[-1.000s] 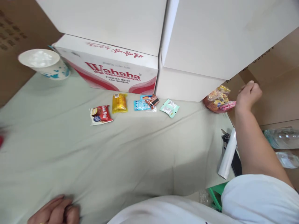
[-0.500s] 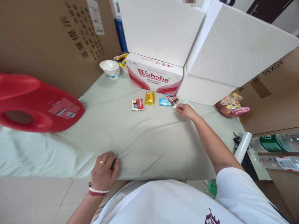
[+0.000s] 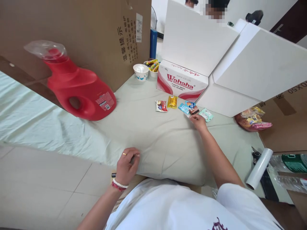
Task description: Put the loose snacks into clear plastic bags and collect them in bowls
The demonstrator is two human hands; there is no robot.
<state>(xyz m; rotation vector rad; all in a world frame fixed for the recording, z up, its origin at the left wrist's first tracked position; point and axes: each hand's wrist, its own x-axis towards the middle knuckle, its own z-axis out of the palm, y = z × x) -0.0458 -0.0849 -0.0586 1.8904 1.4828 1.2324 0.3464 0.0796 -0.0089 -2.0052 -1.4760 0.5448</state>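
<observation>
My right hand [image 3: 198, 120] reaches across the pale green cloth [image 3: 153, 137] to a row of small snack packets. Its fingertips touch a brown-orange packet [image 3: 193, 110] lying partly on a blue packet [image 3: 184, 107]; whether they grip it I cannot see. A mint-green packet [image 3: 205, 114] lies just right of the hand. A yellow packet [image 3: 172, 101] and a red and white packet [image 3: 161, 105] lie further left. My left hand [image 3: 127, 166] rests curled at the cloth's near edge, a dark thin object [image 3: 113, 175] poking out beside it.
A red detergent jug [image 3: 79, 88] stands at the left against brown cardboard [image 3: 91, 35]. A Wahaha box [image 3: 181, 81] and white boxes [image 3: 254, 67] stand behind the packets. Paper cups [image 3: 141, 72], a bag of snacks [image 3: 251, 118], a film roll [image 3: 259, 168] and water bottles [image 3: 295, 163] sit around.
My right hand left the snack bag at the right and came to the packet row, ending at the brown-orange packet. The camera pulled back and turned, bringing the red jug into view.
</observation>
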